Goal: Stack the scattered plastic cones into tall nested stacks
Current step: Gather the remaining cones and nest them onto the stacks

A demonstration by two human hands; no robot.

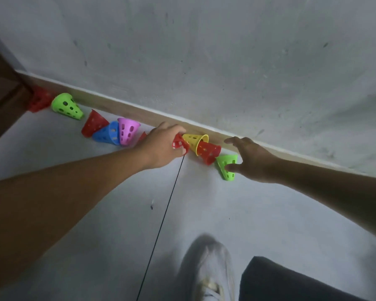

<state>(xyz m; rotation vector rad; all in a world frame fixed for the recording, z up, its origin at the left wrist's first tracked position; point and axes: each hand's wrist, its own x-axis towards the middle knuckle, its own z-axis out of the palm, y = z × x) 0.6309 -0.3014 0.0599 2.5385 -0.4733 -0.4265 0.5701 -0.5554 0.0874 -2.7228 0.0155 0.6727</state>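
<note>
Running along the foot of the wall (226, 51), where the floor (96, 213) meets the skirting board (139, 114), the cones lie tipped over in a loose line. Off towards the floor's far left corner are a red cone (39, 101) half in shadow and a green cone (66, 106); then another red one (93, 124), a blue cone (106, 133) and a pink cone (128, 131) bunched together. Nearer the middle a yellow cone (194, 141) is sleeved over a red cone lying on its side (210, 152), with a second green cone (227, 167) just beside them.

The left hand (163, 146) has its fingers curled round a small red cone (179, 145), touching the yellow one's narrow end. The right hand (252, 159) is spread wide, reaching at the second green cone (thumb seemingly on it, though I can't be sure).

What could go wrong: pushing the gripped cone against the yellow could roll that loose pair away along the skirting, and a rushed grab could skid the green cone off.
</note>
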